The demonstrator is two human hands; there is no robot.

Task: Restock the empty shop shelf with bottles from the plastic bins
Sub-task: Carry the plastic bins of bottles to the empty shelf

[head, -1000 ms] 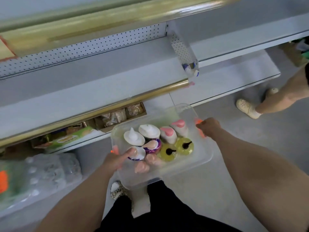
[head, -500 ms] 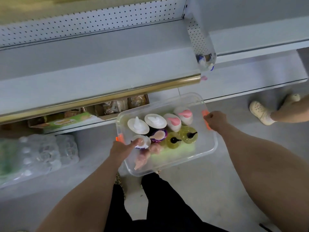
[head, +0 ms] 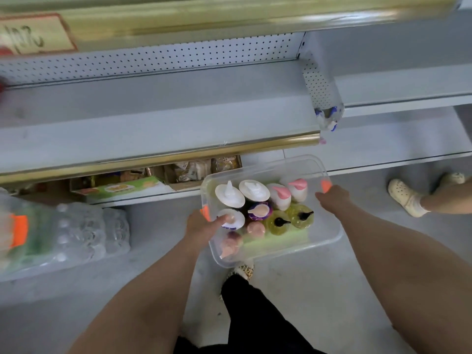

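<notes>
- A clear bin (head: 329,236) is being held in the air, above the floor (head: 293,302) and in front of the shelving, by two bare hands.
- The bin's left end is being gripped by the left hand (head: 201,226): its fingers are closed around the rim at an orange clip (head: 205,213), and the thumb is being laid across the white cap of a bottle (head: 231,219) inside.
- The right end is being gripped by the right hand (head: 332,199), its fingers curled shut over the rim just below a second orange clip (head: 326,185).
- Bottles are being carried upright and packed close inside the bin: two with white pointed caps (head: 229,194) at the far left, two with pink caps (head: 281,196) at the far right, two yellow ones with black pumps (head: 278,222) nearer.
- A wrapped pack of water bottles (head: 76,233) is lying on the floor to the left.
- Boxed goods (head: 122,186) are being kept on the lowest level, beyond the bin.
- The empty grey shelf (head: 153,118), edged with a gold strip (head: 178,154), is being left bare above and beyond the bin.
- Another person's foot in a pale clog (head: 403,195) is being shown at the right edge.
</notes>
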